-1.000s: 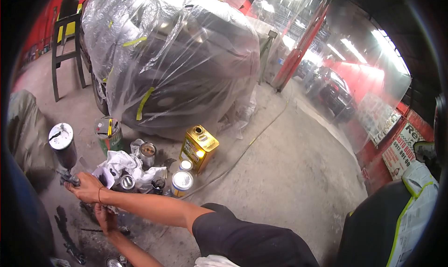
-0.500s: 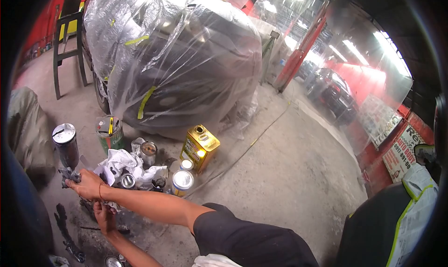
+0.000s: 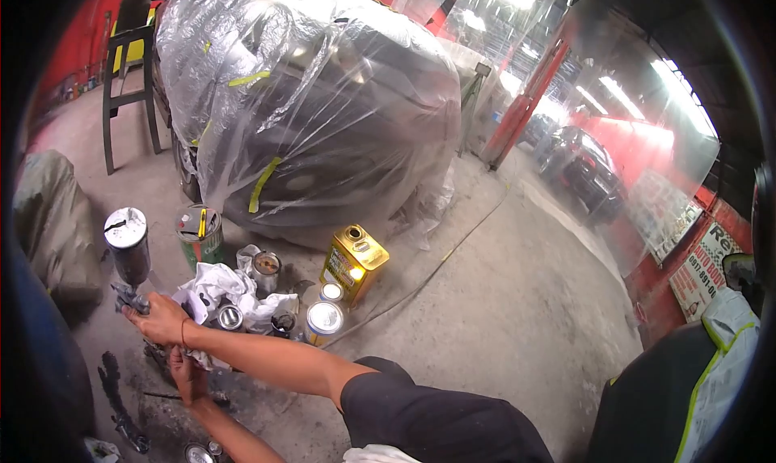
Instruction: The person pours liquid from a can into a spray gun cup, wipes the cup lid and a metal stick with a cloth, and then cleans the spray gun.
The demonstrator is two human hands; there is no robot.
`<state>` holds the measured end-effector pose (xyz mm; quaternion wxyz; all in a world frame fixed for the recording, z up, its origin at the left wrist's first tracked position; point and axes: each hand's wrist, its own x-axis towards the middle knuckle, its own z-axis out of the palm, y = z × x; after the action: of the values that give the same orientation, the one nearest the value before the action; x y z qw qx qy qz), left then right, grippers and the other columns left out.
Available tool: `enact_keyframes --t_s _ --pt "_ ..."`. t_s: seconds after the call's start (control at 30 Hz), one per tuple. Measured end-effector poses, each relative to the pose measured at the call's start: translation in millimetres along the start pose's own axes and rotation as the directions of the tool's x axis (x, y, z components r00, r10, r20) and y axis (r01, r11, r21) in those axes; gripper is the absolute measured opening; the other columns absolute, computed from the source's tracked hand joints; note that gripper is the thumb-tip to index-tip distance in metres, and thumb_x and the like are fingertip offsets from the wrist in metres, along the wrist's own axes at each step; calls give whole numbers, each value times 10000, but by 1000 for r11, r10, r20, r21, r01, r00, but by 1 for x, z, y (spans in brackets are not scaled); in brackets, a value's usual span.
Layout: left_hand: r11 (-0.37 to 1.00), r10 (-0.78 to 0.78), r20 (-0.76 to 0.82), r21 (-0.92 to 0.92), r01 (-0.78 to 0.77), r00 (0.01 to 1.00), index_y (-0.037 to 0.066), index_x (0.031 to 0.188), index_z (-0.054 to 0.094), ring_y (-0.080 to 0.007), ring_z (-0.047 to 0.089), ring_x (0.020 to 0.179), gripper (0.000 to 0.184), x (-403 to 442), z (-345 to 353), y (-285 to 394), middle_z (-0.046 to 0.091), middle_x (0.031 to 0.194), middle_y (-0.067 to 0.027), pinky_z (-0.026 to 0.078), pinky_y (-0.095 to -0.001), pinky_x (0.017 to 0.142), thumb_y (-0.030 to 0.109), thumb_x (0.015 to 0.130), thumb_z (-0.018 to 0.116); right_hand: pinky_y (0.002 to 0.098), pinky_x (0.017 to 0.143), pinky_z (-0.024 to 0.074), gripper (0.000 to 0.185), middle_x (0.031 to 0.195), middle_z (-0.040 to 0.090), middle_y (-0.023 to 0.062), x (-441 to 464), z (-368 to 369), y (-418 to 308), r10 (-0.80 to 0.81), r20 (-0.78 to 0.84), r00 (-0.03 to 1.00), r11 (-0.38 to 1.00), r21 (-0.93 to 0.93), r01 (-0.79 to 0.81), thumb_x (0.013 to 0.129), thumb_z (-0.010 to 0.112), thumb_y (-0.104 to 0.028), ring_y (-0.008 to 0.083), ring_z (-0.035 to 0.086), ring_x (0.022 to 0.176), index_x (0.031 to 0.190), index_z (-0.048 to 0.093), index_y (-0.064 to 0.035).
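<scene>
My right hand [image 3: 162, 321], its arm coming in from the right, is closed on a crumpled grey-stained rag [image 3: 131, 299]. Just below its wrist is my left hand [image 3: 189, 374], fingers curled; what they grip is mostly hidden, with whitish material showing beside them. A tall dark can with a white lid [image 3: 128, 230] stands just above the rag. Right of my hands lies a bunched white cloth [image 3: 214, 287] with a small open tin [image 3: 230, 317] against it. A dark-smeared cup [image 3: 283, 325] sits nearby.
A green can [image 3: 200, 241] with a yellow-handled tool on top, a brown-topped tin [image 3: 266, 270], a yellow metal can [image 3: 354, 261] and a white-lidded tin [image 3: 325, 320] stand around. Behind is a plastic-covered car [image 3: 323, 131]. A hose [image 3: 428, 281] crosses the floor.
The whole view has shifted slightly, so things sit a little lower and to the right. My right hand still holds the rag, and my left hand stays below it.
</scene>
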<state>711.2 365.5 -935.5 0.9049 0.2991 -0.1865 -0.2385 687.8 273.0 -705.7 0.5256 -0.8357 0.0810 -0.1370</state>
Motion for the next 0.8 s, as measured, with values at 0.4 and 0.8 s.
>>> enact_keyframes --t_s 0.4,0.8 --pt "968 -48 -295 220 116 954 40 1179 591 -81 478 601 418 -23 66 21 507 763 42 411 -255 541 119 769 569 461 619 518 639 852 684 230 22 16 32 241 34 970 927 -304 -220 906 520 -580 319 680 690 992 666 36" --pt "992 -70 66 114 62 995 70 945 645 -56 614 698 231 -12 91 41 648 800 31 478 -206 639 297 961 608 260 341 377 452 616 571 20 1 2 -2 190 112 975 977 77 -199 899 641 -492 97 479 389 809 565 -55"
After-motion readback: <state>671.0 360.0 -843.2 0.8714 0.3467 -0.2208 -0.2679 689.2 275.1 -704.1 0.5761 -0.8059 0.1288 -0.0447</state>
